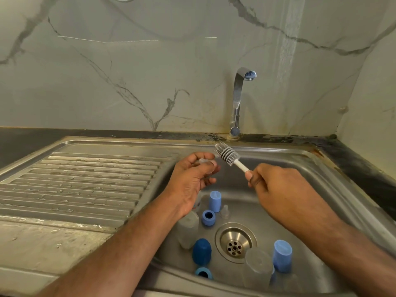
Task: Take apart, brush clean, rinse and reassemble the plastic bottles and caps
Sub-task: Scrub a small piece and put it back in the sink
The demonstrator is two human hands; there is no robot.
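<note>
Head view, frame centre: left hand [192,176] pinches a small clear part [204,161]; right hand [276,185] grips the brush [228,154]. Brushing step, I judge; next, bristles must meet the part.

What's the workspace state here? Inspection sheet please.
Surface: steel sink, ribbed wet drainboard.
Job's things: blue caps, rings, clear bottles and a clear teat loose in the basin around the drain.
Clutter: nothing seen.
Grippers: left hand pinches a small clear part; right hand grips the brush.
Cables: nothing seen.
Surroundings: marble-look wall; tap, no water running.
</note>
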